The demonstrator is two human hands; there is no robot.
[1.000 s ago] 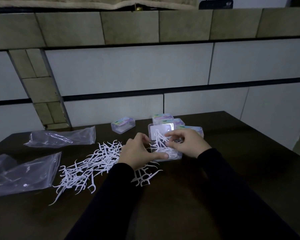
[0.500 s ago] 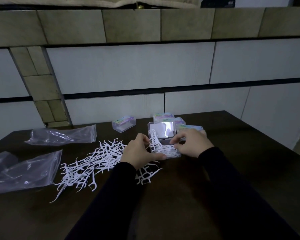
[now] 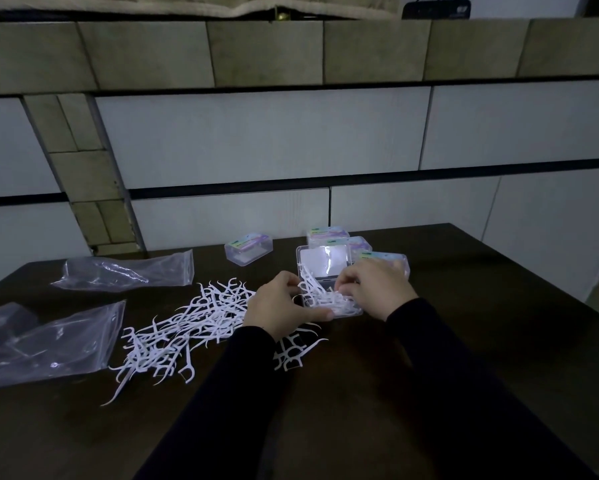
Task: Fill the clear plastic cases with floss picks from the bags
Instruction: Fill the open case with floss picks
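both hands meet at an open case (image 3: 325, 271) on a dark counter (image 3: 360, 393). the left hand (image 3: 280, 308) grips the case's left side, thumb along its front; the right hand (image 3: 374, 289) curls its fingers onto picks (image 3: 329, 299) inside. loose picks (image 3: 187, 327) and two bags (image 3: 49, 341) lie left; closed cases (image 3: 249, 247) sit behind.
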